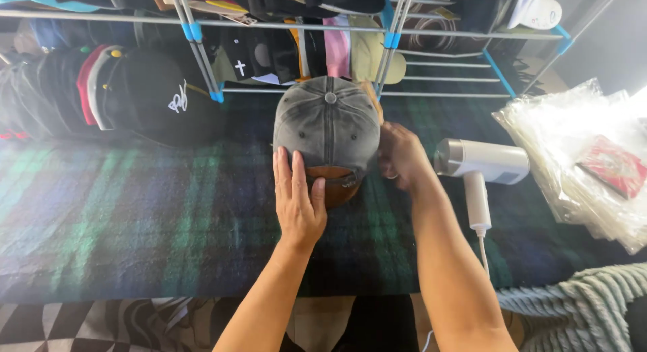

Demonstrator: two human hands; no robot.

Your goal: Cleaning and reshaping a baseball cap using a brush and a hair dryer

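Plaid cloth (135,210) underneath; right hand (399,156) perhaps grips grey cap (328,126), fingers hidden.

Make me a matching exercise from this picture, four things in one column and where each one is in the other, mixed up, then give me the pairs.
Things:
1. grey cap
2. white handheld steamer
3. stack of clear plastic bags
4. black cap with white lettering

Places:
A. far right of the plaid cloth
B. between the left hand and the right hand
C. left, under the metal rack
D. lying just right of the right hand

Pairs: 1-B, 2-D, 3-A, 4-C
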